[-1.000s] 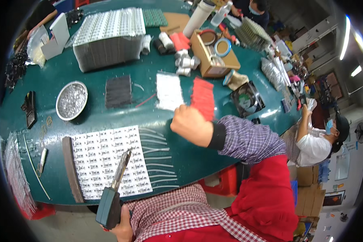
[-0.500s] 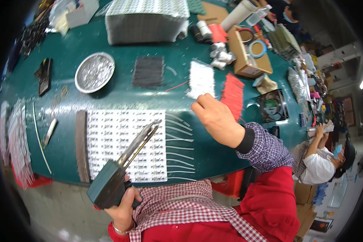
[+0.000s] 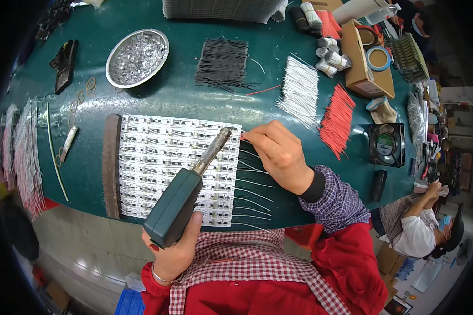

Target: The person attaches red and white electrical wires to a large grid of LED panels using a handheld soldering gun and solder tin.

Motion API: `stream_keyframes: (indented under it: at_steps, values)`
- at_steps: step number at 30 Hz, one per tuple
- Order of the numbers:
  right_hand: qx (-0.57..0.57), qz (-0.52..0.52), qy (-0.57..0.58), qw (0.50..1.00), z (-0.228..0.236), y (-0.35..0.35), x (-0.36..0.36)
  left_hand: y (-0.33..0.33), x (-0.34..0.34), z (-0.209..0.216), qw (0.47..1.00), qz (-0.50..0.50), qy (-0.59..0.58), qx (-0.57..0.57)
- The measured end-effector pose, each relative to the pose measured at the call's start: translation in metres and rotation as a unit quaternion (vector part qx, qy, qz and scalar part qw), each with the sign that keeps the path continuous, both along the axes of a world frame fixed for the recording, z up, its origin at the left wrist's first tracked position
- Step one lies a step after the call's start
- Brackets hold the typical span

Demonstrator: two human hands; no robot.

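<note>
At the upper right edge of the circuit-board sheet (image 3: 147, 181), the right hand (image 3: 281, 156), earlier beside the white wires (image 3: 300, 89), now pinches closed, contents unclear; the left hand (image 3: 177, 254) grips the soldering iron (image 3: 176, 200).

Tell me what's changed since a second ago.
Your right hand moved left and toward you, from the white wire pile to the board sheet's upper right corner; whether it holds a wire is hard to tell. Your left hand brought the soldering gun's tip up and right, near that corner. The left hand's grip, the bowl, black pile and red pile stayed as they were.
</note>
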State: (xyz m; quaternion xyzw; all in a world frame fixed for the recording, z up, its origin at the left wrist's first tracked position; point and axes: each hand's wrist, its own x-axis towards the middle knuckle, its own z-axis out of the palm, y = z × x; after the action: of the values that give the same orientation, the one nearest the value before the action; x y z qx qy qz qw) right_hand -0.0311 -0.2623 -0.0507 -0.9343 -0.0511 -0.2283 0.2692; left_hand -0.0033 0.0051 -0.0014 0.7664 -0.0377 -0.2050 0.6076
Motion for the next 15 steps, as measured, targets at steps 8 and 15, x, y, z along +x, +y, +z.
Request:
stream_keyframes:
  at_steps: [8,15]
  values:
    - [-0.033,0.008,0.014,0.999,0.000,-0.003,0.002,-0.010,0.011,-0.016,0.984,-0.066,-0.163,0.030]
    - [-0.053,0.011,0.023,0.998,0.001,-0.004,0.001,-0.014,0.017,-0.011,0.989,-0.091,-0.119,0.015]
